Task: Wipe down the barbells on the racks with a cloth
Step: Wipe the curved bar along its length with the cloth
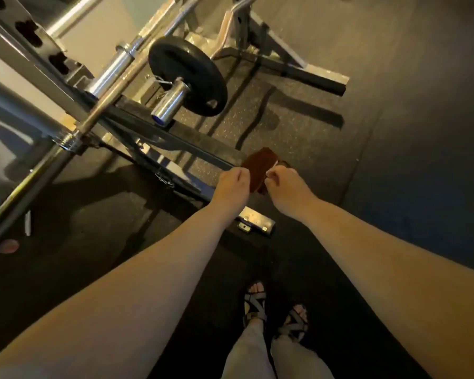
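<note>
Barbells (pixel 107 102) rest on the rack (pixel 175 142), up and to the person's left. Several chrome bars cross at angles, and one is loaded with a black plate (pixel 188 76) with a clip outside it.

The cloth (pixel 257 165) is brown and held in the air low in front of the body. It is near the rack's foot rail and apart from every bar, so nothing is being wiped at this instant.

Progress, as a judgement: there is no contact with any bar, and the shine does not show which bars are already clean. It looks like the cloth is being folded or re-gripped before a pass. Every bar in view may yet need wiping.

The left grip (pixel 231 187) has curled fingers and seems to pinch the cloth's left edge, with the back of the hand up. The right grip (pixel 285 187) also has curled fingers, with thumb and forefinger pinching the right edge at a pale corner. Neither grip is spread.

Both forearms reach forward and down, angled inward so the wrists are close together with the cloth bunched between them. The person's sandals (pixel 255 305) stand on the dark rubber floor (pixel 394 132), just short of the rack.
</note>
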A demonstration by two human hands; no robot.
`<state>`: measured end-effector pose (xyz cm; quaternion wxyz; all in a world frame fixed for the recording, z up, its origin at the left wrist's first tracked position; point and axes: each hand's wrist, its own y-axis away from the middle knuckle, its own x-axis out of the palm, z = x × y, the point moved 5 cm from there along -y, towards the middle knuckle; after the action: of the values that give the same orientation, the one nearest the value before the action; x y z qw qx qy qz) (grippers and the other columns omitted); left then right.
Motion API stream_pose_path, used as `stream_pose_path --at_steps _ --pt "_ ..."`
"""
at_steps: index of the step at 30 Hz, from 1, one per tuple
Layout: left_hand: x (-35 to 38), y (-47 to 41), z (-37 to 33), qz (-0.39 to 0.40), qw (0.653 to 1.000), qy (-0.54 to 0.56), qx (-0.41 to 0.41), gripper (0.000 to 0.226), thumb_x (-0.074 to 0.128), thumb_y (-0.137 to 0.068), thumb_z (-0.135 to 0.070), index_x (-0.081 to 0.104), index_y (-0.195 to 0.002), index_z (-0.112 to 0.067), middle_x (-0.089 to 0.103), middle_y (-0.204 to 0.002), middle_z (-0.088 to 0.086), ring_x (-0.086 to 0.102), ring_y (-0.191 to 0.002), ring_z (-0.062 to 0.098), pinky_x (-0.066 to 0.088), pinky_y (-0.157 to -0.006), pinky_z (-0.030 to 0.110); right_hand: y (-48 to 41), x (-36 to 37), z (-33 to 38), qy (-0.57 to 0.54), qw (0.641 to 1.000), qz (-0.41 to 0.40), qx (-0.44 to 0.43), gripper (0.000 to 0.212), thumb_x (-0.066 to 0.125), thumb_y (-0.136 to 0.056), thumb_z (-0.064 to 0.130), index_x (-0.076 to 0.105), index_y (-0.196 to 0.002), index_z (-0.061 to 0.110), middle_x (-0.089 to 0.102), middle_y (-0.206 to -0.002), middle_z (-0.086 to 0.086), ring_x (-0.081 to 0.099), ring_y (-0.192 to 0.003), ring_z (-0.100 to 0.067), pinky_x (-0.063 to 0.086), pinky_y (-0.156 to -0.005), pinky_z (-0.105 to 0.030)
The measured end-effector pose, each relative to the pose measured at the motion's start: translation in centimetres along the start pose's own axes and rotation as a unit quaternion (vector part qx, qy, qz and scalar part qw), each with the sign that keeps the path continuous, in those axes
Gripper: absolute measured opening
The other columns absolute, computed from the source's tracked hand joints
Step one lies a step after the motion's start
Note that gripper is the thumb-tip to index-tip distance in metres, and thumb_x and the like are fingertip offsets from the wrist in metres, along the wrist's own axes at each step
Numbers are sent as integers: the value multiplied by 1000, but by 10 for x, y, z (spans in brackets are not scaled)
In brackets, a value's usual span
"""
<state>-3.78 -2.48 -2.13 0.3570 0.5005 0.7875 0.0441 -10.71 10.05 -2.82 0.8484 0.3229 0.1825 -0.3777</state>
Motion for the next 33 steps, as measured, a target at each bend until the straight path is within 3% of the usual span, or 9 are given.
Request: stream_pose_path --at_steps 3,7,12,16,18,24,26,29,33 --pt "10 -12 11 -12 998 -61 7 37 35 -109 -26 60 -132 -11 50 -131 11 49 -119 26 42 -103 38 -13 7 -7 45 998 -45 -16 36 47 -107 20 51 -142 16 41 -142 -10 52 -124 -25 47 -107 -42" --pt "22 -26 23 -38 999 -37 -6 37 44 -107 -28 50 -142 -16 37 -144 7 45 -127 23 38 -106 33 -27 17 -11 93 991 -81 -56 32 51 -104 19 53 -137 19 41 -133 -2 46 -123 -20 41 -91 -23" --pt "27 -41 32 -70 994 64 -54 40 65 -97 -27 39 -128 -26 51 -128 4 59 -110 22 56 -93 40 -32 16 -5 183 973 -112 -90 31 53 -104 23 58 -134 16 45 -134 -7 41 -120 -24 38 -101 -36" --pt "27 -42 25 -33 990 111 -81 36 57 -102 -24 45 -135 -19 59 -118 2 61 -100 13 48 -73 20 -36 10 -6 162 978 -100 -81 30 52 -105 25 59 -132 18 47 -134 -5 41 -119 -22 35 -101 -34" --pt "22 -38 15 -19 988 128 -81 31 53 -103 -25 50 -133 -20 58 -109 -1 59 -96 11 49 -76 23 -38 6 -5 148 983 -78 -69 30 50 -106 28 58 -134 20 49 -134 -4 42 -121 -22 37 -102 -37" --pt "-7 -10 -35 45 978 197 -58 21 50 -92 -33 56 -109 -21 59 -114 17 60 -108 40 54 -96 57 -34 -16 9 6 999 -51 -7 52 45 -105 48 40 -150 23 46 -130 -2 39 -120 -19 36 -105 -41" --pt "-19 2 -54 77 974 210 -46 34 49 -79 -38 54 -108 -20 55 -118 19 56 -110 41 52 -95 54 -29 -22 13 -123 991 1 43 61 42 -104 56 37 -153 21 50 -134 -6 48 -123 -21 42 -103 -42" --pt "-35 15 -85 104 972 212 -10 27 51 -84 -32 53 -107 -18 55 -117 22 57 -110 45 53 -87 51 -10 -36 31 -339 931 51 128 55 48 -99 63 58 -131 19 69 -120 -9 64 -110 -22 51 -94 -38" --pt "-57 29 -120 93 975 198 47 20 54 -93 -4 50 -109 -15 55 -111 17 61 -101 39 58 -65 31 12 -79 74 -423 902 20 85 33 59 -101 38 64 -124 15 73 -116 -10 68 -111 -26 54 -96 -41"
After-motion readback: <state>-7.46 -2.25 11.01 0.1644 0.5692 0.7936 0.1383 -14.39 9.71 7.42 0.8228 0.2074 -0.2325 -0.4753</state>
